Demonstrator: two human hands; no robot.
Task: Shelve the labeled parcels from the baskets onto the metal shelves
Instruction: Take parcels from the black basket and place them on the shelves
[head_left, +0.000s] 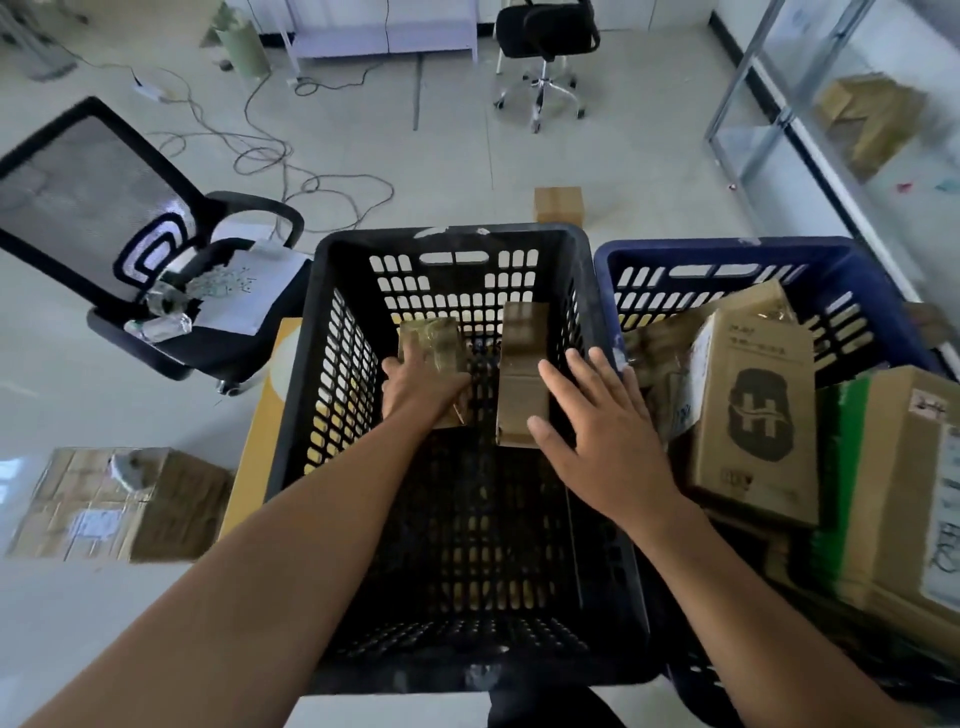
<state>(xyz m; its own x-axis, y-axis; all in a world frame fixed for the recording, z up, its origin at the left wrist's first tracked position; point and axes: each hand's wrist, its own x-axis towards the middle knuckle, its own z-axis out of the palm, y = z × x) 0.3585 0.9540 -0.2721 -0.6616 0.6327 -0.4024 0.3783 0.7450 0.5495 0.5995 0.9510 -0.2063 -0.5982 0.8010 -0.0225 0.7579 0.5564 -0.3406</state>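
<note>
Our two bare forearms reach from the near edge down into a black basket (332, 364) with slotted walls. Deep inside it, toward the far wall, our left hand (421, 387) lies on top of a small taped parcel (434, 338), with one finger stretched along its left side; we cannot tell whether the other fingers curl around it. Just right of that, a longer cardboard parcel (522, 364) rests on the basket floor. Our right hand (597, 431) is spread wide and flat, holding nothing. It sits at that parcel's right side with the thumb across the near corner, though we cannot tell if they touch.

A blue basket (727, 249) stands against the black one on the right, heaped with cartons. Among them are a box with a dark emblem (753, 410) and, nearer, a green-edged box (836, 467). Metal shelves (748, 78) rise at the far right, with blurred brown parcels (872, 119) on one level. A small box (558, 205) sits on the floor just beyond the black basket. On the left stands a mesh-backed office chair (104, 208), and near it a taped carton (119, 504) lies on the floor.
</note>
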